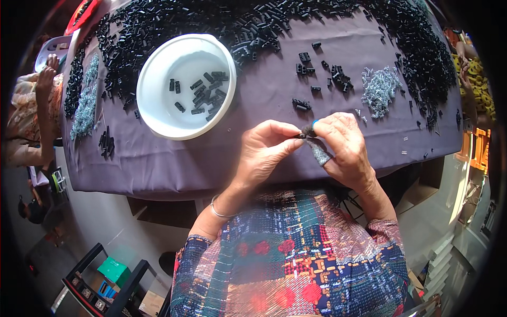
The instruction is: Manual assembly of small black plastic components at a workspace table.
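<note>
My left hand (268,149) pinches a small black piece (301,136) between thumb and forefinger, just above the near part of the table. Meeting it from the other side, my right hand (346,148) has its fingertips closed on the same piece, which they largely cover. Grey wrapping (319,152) covers one right digit, and a bit of blue shows at another fingertip. Beyond my hands lie loose black plastic parts (340,79) and a heap of small clear pieces (381,91). To the left, a white bowl (150,105) contains several black cylindrical parts (203,95).
Large heaps of black parts (142,47) spread along the far side and right end of the purple-grey tablecloth (264,90). Another clear heap (86,113) lies at the left end. People's arms (46,100) show at both ends. A red tray (82,17) is far left.
</note>
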The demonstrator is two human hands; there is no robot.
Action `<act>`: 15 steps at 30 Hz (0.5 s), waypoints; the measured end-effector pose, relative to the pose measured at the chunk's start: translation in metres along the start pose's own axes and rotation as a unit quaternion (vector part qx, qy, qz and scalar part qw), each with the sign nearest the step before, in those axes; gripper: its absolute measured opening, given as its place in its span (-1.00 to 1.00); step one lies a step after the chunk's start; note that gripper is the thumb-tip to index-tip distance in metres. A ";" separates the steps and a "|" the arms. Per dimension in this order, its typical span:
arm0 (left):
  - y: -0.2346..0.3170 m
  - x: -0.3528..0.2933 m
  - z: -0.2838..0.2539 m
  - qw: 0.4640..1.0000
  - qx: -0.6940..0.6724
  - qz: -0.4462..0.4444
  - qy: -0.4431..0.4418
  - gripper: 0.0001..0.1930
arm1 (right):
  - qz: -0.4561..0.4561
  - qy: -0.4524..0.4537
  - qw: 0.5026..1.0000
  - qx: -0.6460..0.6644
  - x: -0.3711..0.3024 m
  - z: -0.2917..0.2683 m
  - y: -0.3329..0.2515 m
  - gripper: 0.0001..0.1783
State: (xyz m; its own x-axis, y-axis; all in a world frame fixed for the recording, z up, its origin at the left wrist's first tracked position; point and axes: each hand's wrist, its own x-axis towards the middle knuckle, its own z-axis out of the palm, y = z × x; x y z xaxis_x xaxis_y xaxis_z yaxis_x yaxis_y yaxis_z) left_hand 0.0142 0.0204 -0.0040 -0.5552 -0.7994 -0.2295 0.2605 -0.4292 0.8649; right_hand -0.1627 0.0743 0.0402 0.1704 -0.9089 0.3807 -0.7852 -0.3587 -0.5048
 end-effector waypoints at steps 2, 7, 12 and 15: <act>0.002 0.001 -0.001 1.000 -0.007 0.000 -0.002 -0.85 | 0.012 0.016 1.000 0.008 0.000 0.001 -0.001 -0.57; 0.007 0.001 -0.004 0.999 -0.006 -0.043 -0.012 -0.84 | 0.052 0.022 0.992 0.111 -0.003 0.004 0.003 -0.54; 0.008 -0.007 -0.009 0.991 -0.044 -0.108 -0.062 -0.83 | 0.001 0.026 0.981 0.190 -0.010 0.009 -0.003 -0.56; 0.008 -0.009 -0.009 0.990 -0.034 -0.108 -0.090 -0.84 | -0.016 0.030 0.981 0.192 -0.014 0.007 -0.004 -0.54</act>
State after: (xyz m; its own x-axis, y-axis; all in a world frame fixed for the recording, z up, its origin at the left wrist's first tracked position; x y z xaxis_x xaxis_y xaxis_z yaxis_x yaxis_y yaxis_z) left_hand 0.0282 0.0201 0.0004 -0.7334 -0.6015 -0.3167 0.1698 -0.6132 0.7714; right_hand -0.1574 0.0870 0.0314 0.1470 -0.8858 0.4401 -0.4953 -0.4511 -0.7424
